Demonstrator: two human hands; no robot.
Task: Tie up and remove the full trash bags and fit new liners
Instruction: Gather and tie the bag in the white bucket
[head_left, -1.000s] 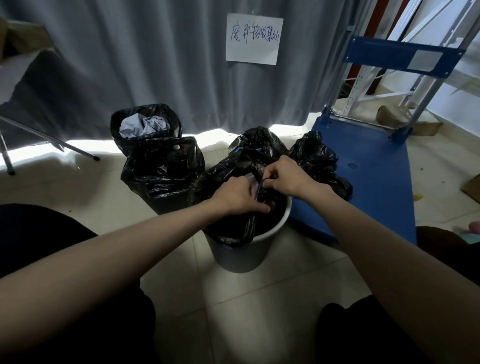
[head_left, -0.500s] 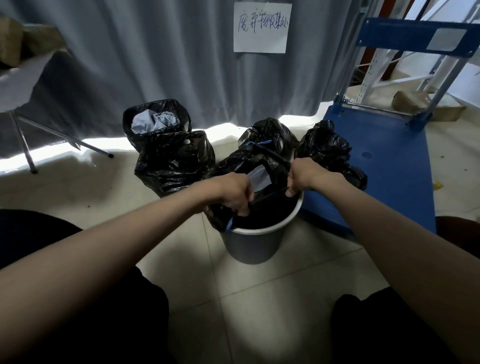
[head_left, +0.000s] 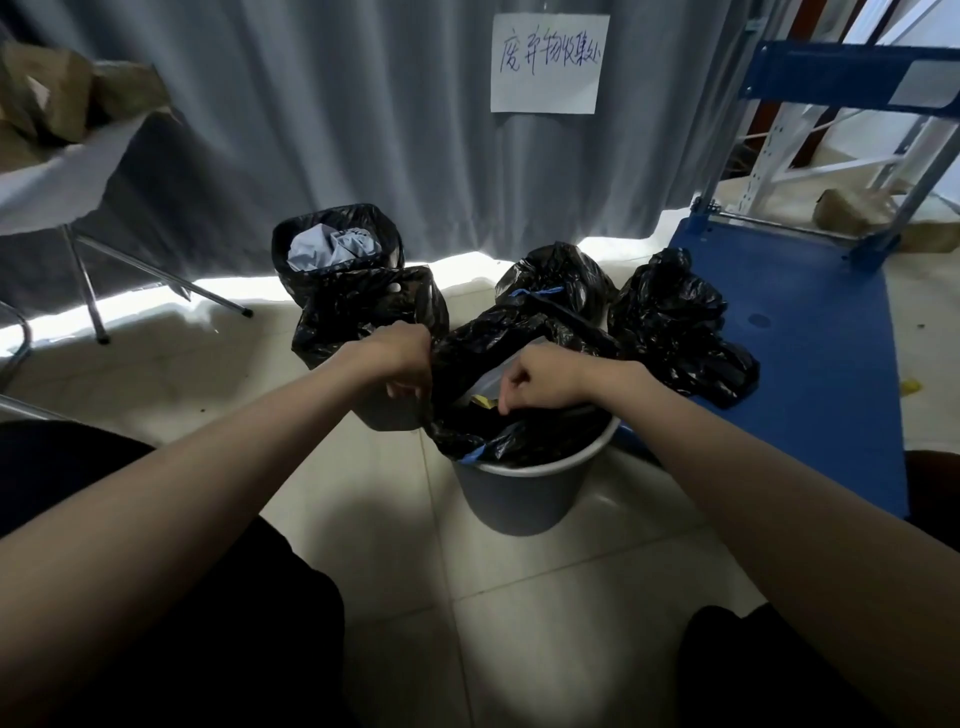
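A grey round bin (head_left: 524, 499) stands on the tiled floor in front of me, lined with a black trash bag (head_left: 498, 441) that has a blue drawstring at its rim. My left hand (head_left: 400, 358) grips the bag's left edge and holds it up above the bin. Over the bin's opening, my right hand (head_left: 540, 382) pinches the bag's near edge. Yellow and white scraps show inside the bag. Behind stand two more bins lined in black, one (head_left: 337, 249) holding crumpled white paper and one (head_left: 363, 317) partly hidden by my left hand.
Two tied black bags (head_left: 556, 286) (head_left: 675, 327) lie behind the grey bin beside a blue platform cart (head_left: 810, 332) on the right. A grey curtain with a paper sign (head_left: 548, 62) hangs at the back. A folding table (head_left: 67, 171) stands on the left.
My left hand has pulled the bag's edge up and to the left. My right hand has moved down and inward over the bin's opening. The view has shifted slightly.
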